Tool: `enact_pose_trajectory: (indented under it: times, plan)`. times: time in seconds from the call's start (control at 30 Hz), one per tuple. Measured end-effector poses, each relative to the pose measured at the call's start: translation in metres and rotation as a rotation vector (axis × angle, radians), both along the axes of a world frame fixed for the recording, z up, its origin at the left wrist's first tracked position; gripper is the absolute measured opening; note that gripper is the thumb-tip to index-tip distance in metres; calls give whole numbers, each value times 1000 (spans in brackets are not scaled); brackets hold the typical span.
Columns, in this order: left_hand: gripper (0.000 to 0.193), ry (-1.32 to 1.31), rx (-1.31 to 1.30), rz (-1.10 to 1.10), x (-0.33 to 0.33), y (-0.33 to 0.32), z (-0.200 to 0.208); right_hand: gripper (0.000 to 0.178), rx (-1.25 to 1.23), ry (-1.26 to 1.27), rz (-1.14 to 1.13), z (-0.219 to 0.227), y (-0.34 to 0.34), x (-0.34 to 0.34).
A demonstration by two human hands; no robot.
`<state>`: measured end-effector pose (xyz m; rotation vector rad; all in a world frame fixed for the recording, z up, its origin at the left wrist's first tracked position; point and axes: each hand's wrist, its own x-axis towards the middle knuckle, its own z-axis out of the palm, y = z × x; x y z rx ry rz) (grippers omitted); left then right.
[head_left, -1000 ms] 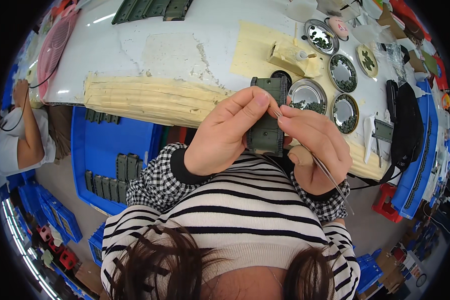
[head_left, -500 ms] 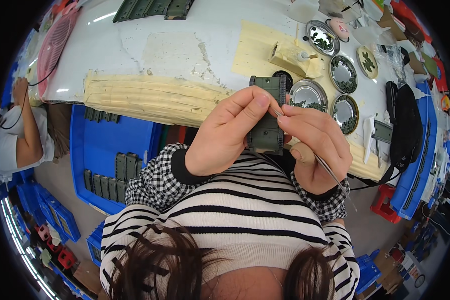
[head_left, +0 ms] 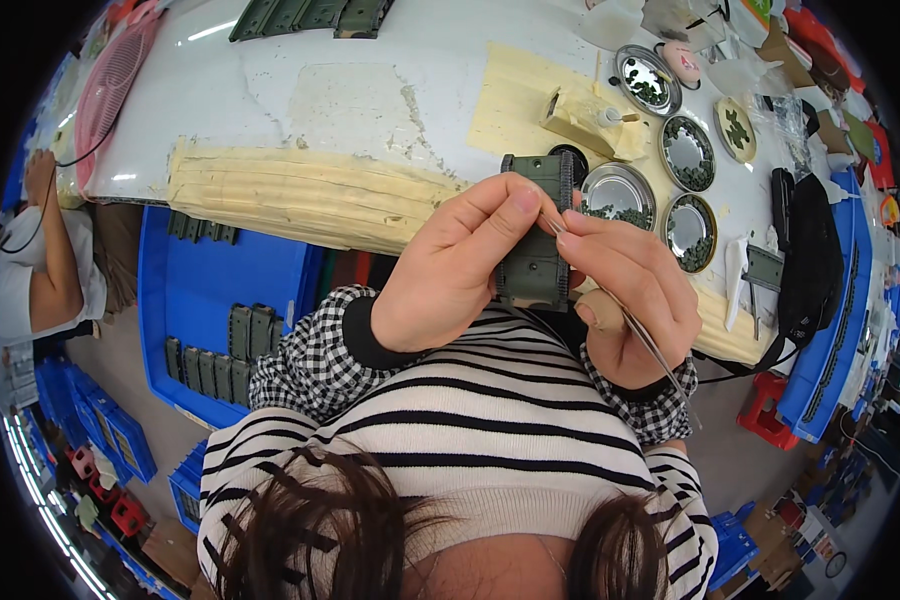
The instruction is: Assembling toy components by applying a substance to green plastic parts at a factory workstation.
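In front of my chest is a dark green model chassis (head_left: 533,274), like a small tank hull with ridged tracks along both sides. My left hand (head_left: 450,265) is closed on it, thumb and forefinger pinched over its middle; the other fingers are mostly hidden. My right hand (head_left: 645,285) grips metal tweezers (head_left: 650,346), their tips meeting the left fingertips. Whether a tiny piece sits between those tips is too small to tell. Just beyond the chassis stands a round metal dish (head_left: 610,172) of small green pieces.
More dishes (head_left: 688,122) of green pieces stand at the right, near a masking-taped block (head_left: 575,122) holding a small bottle. Green parts (head_left: 315,14) lie at the table's far side. A blue crate (head_left: 225,270) with similar parts is lower left. Someone's arm (head_left: 55,240) shows far left.
The right hand and tweezers have shifted very slightly, with the tweezers' rear end tilting a little left. Both hands keep their grip, and the chassis stays nearly where it was.
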<state>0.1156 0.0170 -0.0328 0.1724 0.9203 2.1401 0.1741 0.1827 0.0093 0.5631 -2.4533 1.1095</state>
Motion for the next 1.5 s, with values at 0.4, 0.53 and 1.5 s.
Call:
enact_pose_trajectory:
  times: [0.4, 0.53, 1.5]
  plan:
    - [33, 35, -18, -13, -1, -2, -4, 37, 6, 14, -9, -1, -2, -1]
    - [31, 16, -30, 8, 0, -1, -4, 26, -49, 65, -14, -6, 0, -4]
    - [42, -197, -131, 354, -26, -29, 10, 31, -225, 58, -193, -21, 14, -6]
